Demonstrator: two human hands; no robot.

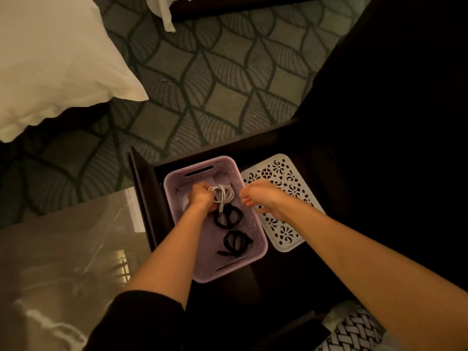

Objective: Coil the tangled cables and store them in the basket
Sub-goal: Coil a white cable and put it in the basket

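White coiled cable [222,193] lies at the far end of the lilac perforated plastic basket [262,239], which stands on a dark desk [291,274]. My left hand [201,197] reaches into the basket, fingers curled round the coil's left side. My right hand [263,196] hovers just beside it above the basket's right rim, fingers loosely spread and holding nothing. I judge the coil should go down flat, beyond the two black coiled cables [228,217], loops gathered, before I let go.
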